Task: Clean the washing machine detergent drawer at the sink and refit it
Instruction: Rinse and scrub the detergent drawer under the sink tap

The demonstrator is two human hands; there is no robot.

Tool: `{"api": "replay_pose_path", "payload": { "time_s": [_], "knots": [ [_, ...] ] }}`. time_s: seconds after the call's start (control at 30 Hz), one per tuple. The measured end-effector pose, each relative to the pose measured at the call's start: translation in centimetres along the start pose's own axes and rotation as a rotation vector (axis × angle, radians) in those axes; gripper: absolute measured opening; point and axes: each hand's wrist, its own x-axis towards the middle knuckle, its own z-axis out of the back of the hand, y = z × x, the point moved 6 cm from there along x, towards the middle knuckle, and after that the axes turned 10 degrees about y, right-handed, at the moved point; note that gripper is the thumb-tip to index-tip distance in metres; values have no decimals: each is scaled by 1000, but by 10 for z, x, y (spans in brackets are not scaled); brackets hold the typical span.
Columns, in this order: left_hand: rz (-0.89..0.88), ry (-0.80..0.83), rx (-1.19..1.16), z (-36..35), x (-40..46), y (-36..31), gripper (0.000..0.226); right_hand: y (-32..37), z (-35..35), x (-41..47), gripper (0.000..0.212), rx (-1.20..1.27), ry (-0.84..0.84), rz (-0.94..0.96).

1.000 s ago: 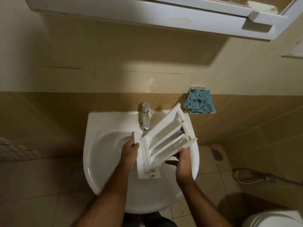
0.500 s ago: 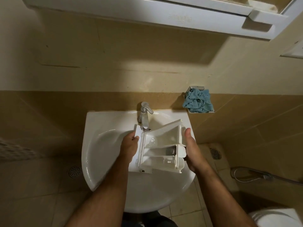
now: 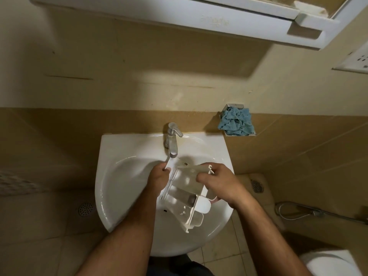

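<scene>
A: Head view: both hands clamp the detergent drawer [image 3: 186,198] over the sink [image 3: 127,176], left hand [image 3: 159,178] near the tap [image 3: 172,144], right hand [image 3: 221,183] opposite.

B: Rinsing stage, I'd judge. Next: tilt each compartment under the spout.

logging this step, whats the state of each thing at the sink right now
detergent drawer: held tilted over the basin, compartments facing up
left hand: gripping the drawer's left end near the spout
right hand: gripping the drawer's right side
tap: whether water runs cannot be told
sink: no standing water visible
blue cloth: crumpled on the wall holder, untouched
wall cabinet: door ajar
</scene>
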Motion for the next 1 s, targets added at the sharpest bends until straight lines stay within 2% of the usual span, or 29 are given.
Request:
{"api": "replay_pose_path", "payload": {
  "time_s": [0.2,0.37,0.63,0.87,1.0],
  "knots": [
    [21,62,-48,-11,-4,2,29,18,20,2,27,-109,-138,1],
    [6,46,-67,1,-12,2,36,24,25,10,23,-77,-143,-5],
    [-10,-4,-98,30,-17,14,19,27,18,10,20,42,-200,13],
    [152,-10,-530,24,-30,43,14,17,18,-8,17,236,-247,-11],
    [142,-21,-604,11,-30,42,15,6,18,-17,14,333,-241,-61]
  ]
}}
